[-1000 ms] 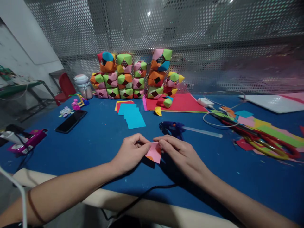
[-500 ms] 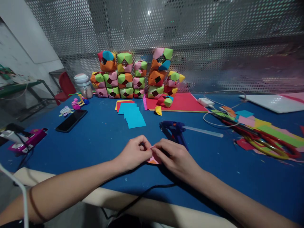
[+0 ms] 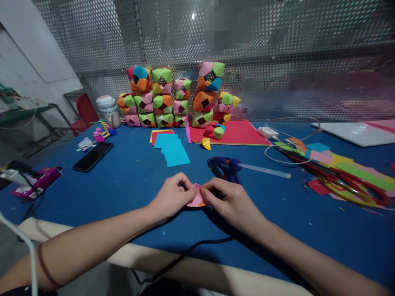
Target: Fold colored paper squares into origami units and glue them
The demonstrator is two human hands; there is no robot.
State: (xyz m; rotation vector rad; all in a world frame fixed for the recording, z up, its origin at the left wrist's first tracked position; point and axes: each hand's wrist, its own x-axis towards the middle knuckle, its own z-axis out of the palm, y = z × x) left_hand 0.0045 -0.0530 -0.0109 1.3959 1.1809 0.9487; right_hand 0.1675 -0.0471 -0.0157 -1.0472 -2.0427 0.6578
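Between my hands, low over the front of the blue table, is a small folded pink paper piece (image 3: 196, 199) with a bit of orange at its lower right edge. My left hand (image 3: 174, 194) pinches its left side between thumb and fingers. On the right side, my right hand (image 3: 227, 198) pinches it the same way. Just beyond my right hand lies a blue glue gun (image 3: 226, 165) with a clear glue stick pointing right. Blue paper squares (image 3: 175, 153) lie past my left hand, overlapping red and yellow ones.
Stacked colourful paper balls (image 3: 162, 100) line the back by a perforated metal panel. Red sheets (image 3: 237, 133) lie before them. Scissors (image 3: 345, 191) and paper scraps lie right. A phone (image 3: 93, 156) and purple power strip (image 3: 40, 183) sit left. A black cable (image 3: 191, 246) crosses the front edge.
Both hands have shifted slightly up the table, and their fingertips are a little farther apart. More of the pink paper's face shows, and its orange bit now sits toward the right.
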